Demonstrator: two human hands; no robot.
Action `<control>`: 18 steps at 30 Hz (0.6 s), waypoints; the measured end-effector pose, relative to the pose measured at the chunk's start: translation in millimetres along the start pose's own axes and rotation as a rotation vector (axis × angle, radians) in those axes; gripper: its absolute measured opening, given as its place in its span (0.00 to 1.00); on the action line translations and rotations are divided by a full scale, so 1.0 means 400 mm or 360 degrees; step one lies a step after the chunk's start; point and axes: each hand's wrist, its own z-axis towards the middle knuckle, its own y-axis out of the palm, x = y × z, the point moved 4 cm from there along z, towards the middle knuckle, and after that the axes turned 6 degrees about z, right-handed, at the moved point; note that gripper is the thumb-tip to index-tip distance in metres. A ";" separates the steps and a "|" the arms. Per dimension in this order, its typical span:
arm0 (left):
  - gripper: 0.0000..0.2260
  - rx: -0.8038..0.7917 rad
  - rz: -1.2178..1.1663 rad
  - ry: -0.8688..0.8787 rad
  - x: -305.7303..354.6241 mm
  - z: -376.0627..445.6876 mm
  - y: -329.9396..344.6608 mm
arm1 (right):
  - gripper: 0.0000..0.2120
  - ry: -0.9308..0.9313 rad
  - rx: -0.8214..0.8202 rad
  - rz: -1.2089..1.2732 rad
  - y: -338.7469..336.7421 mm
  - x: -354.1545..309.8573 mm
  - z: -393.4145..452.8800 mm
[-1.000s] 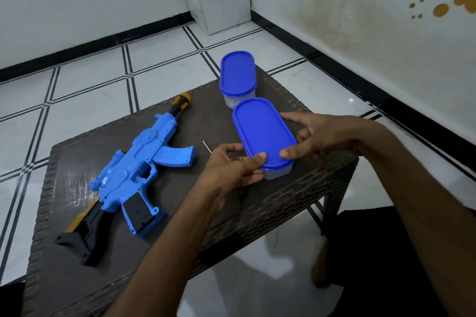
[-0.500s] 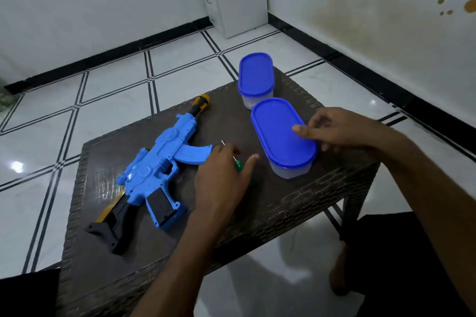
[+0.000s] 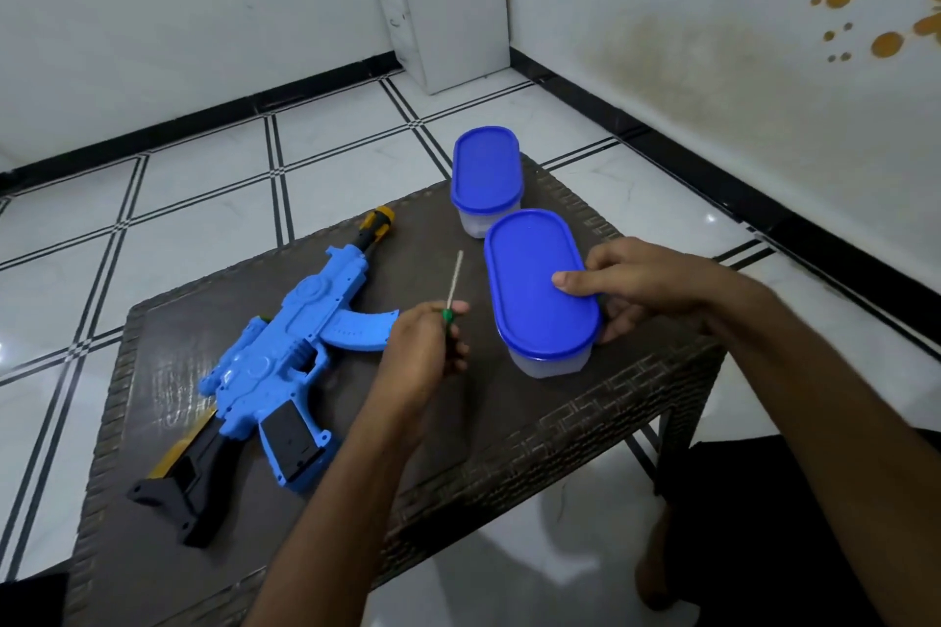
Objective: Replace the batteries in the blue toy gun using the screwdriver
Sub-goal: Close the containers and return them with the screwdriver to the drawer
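On a dark woven table [image 3: 534, 443] over white floor tiles, the blue toy gun [image 3: 285, 351] is lying at lower left while the left hand [image 3: 422, 356] is gripping the screwdriver [image 3: 452, 293] mid-frame and the right hand [image 3: 641, 285] is clasping the nearer blue-lidded container [image 3: 534, 280].

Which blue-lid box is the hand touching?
The nearer box, by the table's front edge. The right hand rests on its lid; the farther box sits untouched.
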 end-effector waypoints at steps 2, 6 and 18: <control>0.11 0.0046 -0.0498 -0.0114 0.008 -0.013 -0.004 | 0.15 -0.0037 -0.0057 0.0061 0.008 -0.011 -0.009; 0.09 0.0098 -0.0986 -0.0308 0.012 -0.034 -0.014 | 0.14 -0.0147 -0.0102 0.0016 0.030 -0.023 -0.022; 0.43 -0.0291 -0.0319 -0.0072 0.045 -0.067 -0.111 | 0.10 -0.0404 -0.0096 0.0169 0.174 -0.100 -0.091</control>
